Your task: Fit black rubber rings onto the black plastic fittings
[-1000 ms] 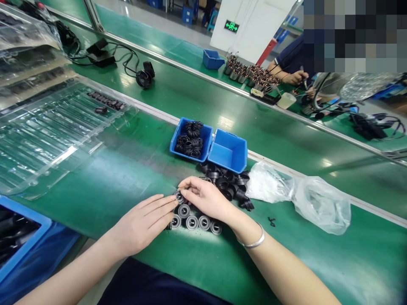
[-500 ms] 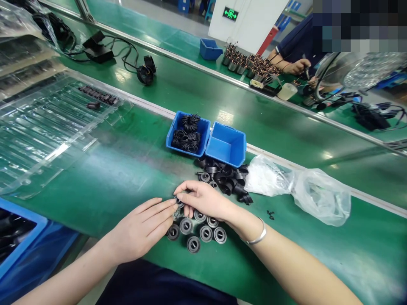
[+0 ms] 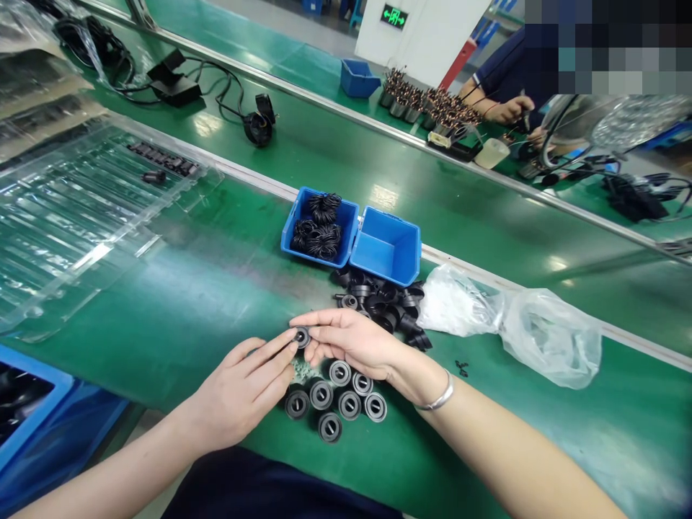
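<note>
A small black round part [image 3: 301,336] with a ring-shaped face is up between my two hands. My right hand [image 3: 354,339] grips its right side between thumb and fingers, and the wrist wears a silver bangle [image 3: 440,393]. From the left, the fingertips of my left hand [image 3: 235,396] pinch the same part. Just below stand several similar black round parts [image 3: 321,395], ring faces up, each with a pale slot-like mark at its centre. Tiny pale green pieces [image 3: 303,371] lie on the table, partly covered by my fingers.
Beyond my hands is a pile of black plastic fittings [image 3: 386,306]. Behind it stand a blue bin [image 3: 286,241] of black rings and another blue bin [image 3: 385,241]. A clear plastic bag [image 3: 459,306] lies right, clear trays [image 3: 81,238] left. Across the bench, a person's hand [image 3: 513,109] works.
The part between my hands has risen slightly and turned its ring face more towards me. My left fingers have shifted on it, and the parts below are less covered.
</note>
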### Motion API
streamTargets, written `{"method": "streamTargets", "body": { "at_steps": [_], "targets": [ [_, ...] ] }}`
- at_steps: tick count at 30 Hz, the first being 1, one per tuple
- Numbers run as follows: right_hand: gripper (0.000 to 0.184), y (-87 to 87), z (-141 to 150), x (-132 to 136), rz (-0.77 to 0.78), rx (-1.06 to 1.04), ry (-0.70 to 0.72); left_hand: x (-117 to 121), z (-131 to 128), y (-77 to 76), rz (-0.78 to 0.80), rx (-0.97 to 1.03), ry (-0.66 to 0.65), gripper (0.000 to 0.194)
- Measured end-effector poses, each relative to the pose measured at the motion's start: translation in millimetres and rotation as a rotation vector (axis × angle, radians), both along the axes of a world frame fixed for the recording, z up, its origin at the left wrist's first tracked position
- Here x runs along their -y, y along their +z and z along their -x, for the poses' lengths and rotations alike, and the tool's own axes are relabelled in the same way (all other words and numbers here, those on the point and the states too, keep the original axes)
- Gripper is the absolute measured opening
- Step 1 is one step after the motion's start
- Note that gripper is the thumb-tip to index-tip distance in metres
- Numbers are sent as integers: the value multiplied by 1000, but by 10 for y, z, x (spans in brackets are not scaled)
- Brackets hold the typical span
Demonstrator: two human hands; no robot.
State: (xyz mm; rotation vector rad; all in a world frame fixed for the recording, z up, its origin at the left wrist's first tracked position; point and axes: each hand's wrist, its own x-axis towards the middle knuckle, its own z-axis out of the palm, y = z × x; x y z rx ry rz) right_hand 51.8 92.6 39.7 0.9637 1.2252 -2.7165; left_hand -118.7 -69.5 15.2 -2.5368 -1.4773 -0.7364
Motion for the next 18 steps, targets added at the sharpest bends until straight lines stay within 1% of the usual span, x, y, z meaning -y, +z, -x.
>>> {"method": "streamTargets", "body": {
  "at_steps": [3, 5, 10, 15, 18],
  "targets": [
    [30, 16, 20, -21, -18, -4, -80, -11, -13, 8, 4, -12, 63, 29],
    [27, 35, 54, -45, -32, 0, -95, -3, -26, 0, 11, -14, 85, 27],
    [22, 57, 152, -79, -86, 19, -52, 13, -56, -57, 39, -20, 91, 24],
    [17, -28, 230, -82, -117, 50, 26, 1, -63, -93, 91, -31, 100, 26],
    [14, -73, 250, -88, -96, 37, 24, 4, -48, -100, 77, -25, 80, 27]
  ]
}}
